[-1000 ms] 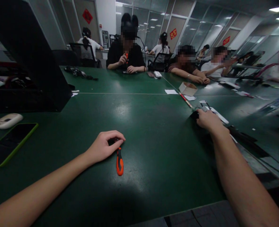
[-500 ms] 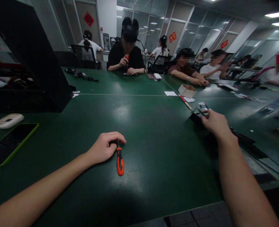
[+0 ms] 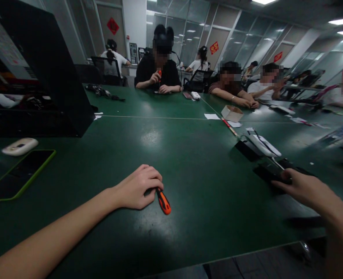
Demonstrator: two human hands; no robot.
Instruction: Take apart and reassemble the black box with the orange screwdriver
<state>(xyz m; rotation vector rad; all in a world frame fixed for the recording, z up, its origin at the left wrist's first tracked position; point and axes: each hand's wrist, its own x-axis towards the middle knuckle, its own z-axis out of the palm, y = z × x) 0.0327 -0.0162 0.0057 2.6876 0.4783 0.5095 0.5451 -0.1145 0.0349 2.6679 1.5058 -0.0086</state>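
Note:
My left hand rests on the green table, its fingers curled closed around the upper part of a screwdriver. The orange and black handle of this screwdriver sticks out toward me, while its shaft is hidden under the hand. At the right, my right hand is closed, thumb against fingers, on something dark that I cannot make out. A thin pale rod runs up to those fingers. Just beyond are a white device and a flat black piece.
A black computer case stands at the left. In front of it lie a white mouse-like object and a phone in a green case. A small open box sits farther back. Several people sit around the table.
My left hand has closed over the screwdriver, whose handle has swung to the right. My right hand has moved right and nearer to me, uncovering the white device.

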